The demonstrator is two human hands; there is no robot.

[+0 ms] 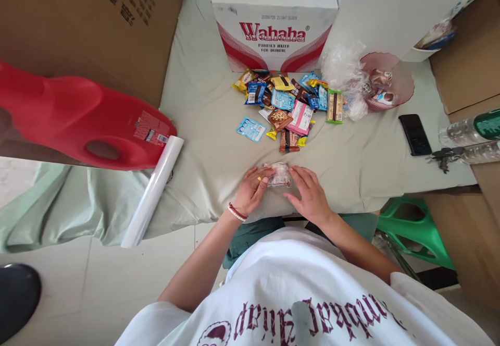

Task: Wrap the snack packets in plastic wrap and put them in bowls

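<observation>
A small clear-wrapped packet with red and white print lies flat near the front edge of the cloth-covered table. My left hand, with a bead bracelet at the wrist, grips the packet's left end, fingers over its top and thumb at its near corner. On the other side, my right hand has its fingers stretched out and thumb apart, the fingertips at the packet's right edge. Beyond them lies a loose pile of wrapped snacks, with a light blue packet at its left.
Behind the pile stands a Wahaha water carton. A pink bowl with clear plastic bags, a phone and bottles are at right. To the left are a red jug, a white roll and a cardboard box.
</observation>
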